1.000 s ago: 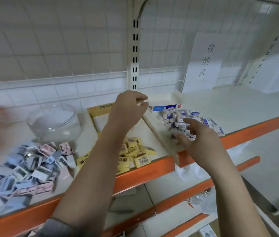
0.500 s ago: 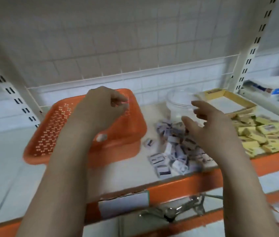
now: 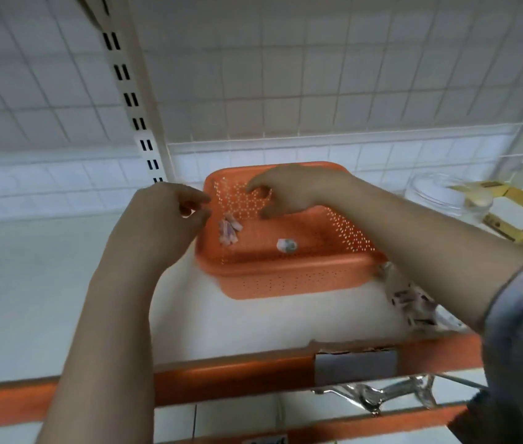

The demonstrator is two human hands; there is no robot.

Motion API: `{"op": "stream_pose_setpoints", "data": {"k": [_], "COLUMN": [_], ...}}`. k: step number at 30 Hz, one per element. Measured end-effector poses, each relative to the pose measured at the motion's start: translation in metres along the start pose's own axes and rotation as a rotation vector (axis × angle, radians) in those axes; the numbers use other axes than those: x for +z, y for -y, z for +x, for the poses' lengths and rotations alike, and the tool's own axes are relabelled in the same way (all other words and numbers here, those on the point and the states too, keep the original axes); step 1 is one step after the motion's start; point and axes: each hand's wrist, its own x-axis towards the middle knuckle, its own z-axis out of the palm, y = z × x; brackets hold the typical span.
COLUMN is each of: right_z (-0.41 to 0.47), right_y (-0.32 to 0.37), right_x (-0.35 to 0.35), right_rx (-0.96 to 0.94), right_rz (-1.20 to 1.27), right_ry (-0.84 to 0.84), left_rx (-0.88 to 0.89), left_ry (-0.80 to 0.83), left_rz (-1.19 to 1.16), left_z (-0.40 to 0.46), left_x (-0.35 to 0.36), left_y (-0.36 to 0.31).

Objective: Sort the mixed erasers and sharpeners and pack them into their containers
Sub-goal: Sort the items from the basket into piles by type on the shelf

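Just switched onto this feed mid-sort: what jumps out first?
An orange perforated basket sits mid-shelf, with a few small pale wrapped pieces inside near its left wall. Both hands hover at it: the left hand at its left rim, the right hand over its back half, fingers loosely curled. More small pieces lie on the shelf to its right.
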Motion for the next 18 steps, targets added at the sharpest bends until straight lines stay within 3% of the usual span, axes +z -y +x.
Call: {"op": "stream_pose_setpoints", "data": {"k": [7,13,18], "right_z": [0.085,0.096,0.088], "right_y": [0.016,0.005,-0.001], "right_x": [0.049,0.066,0.063], "right_rx": [-0.098,-0.041,0.006], "right_rz": [-0.242,-0.094,-0.005], "right_ry": [0.261,0.034,0.061], "left_rx": [-0.005,-0.035,-0.012], "left_ry": [-0.010,-0.027,-0.034], "left_rz": [-0.001,-0.002,0.009], "left_z": [-0.019,-0.023,-0.017], "left_x": [-0.001,0.002,0.003], "left_y": [0.010,0.015,0.013]}}
